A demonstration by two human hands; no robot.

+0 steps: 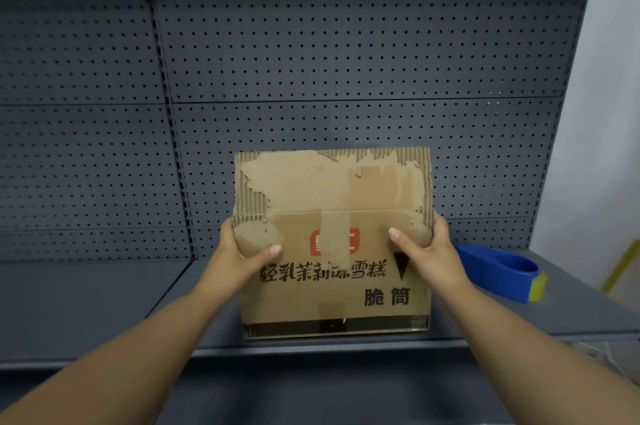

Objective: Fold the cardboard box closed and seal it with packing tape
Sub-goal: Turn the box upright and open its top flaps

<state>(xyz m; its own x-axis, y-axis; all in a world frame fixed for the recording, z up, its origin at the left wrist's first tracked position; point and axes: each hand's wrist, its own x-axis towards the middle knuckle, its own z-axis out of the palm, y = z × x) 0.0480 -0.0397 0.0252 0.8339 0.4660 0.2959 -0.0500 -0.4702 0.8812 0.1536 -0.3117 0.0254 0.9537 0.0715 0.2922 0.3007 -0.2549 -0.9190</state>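
A worn brown cardboard box (334, 289) with black printed characters and a red logo stands on a dark grey shelf. Its top flap (332, 182), with torn paper that bares the corrugation, stands upright at the back. My left hand (239, 251) grips the box's upper left corner, thumb on the front face. My right hand (429, 251) grips the upper right corner the same way. A blue tape dispenser (498, 268) with a yellow-green roll lies on the shelf just right of the box.
The dark grey shelf (104, 303) runs left and right, with a front lip below the box. A perforated metal back panel (329, 60) rises behind. A pale wall (606, 112) stands at the far right.
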